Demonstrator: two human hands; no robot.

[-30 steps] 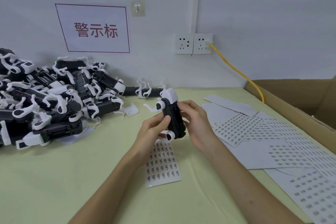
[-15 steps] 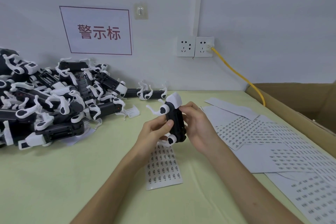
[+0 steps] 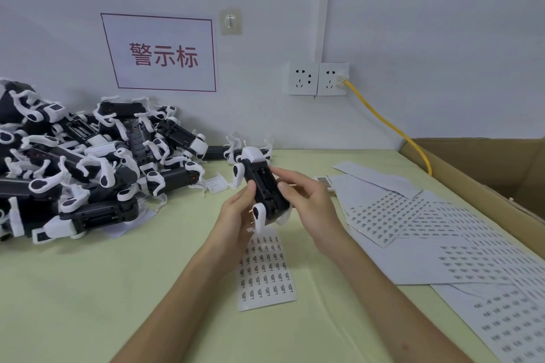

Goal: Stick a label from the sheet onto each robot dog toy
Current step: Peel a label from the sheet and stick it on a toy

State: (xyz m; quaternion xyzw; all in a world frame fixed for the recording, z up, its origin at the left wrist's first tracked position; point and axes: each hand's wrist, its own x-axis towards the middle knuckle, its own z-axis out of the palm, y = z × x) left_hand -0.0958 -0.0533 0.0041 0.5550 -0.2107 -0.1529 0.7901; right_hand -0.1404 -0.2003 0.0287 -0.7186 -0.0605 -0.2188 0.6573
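item, nearest: label sheet [image 3: 265,271] flat on the table [image 3: 88,289] under your wrists; above it, robot dog toy [image 3: 264,188] held off the surface, belly up, your left hand [image 3: 236,218] and right hand [image 3: 306,203] close together, fingers curled round its two sides; risk: thin white legs may snag or the toy slip if you loosen one side to press a label, leaving it crooked; since the earlier frame the toy has turned so its underside faces you; farther: unlabelled pile of toys [image 3: 73,168] at left by the wall
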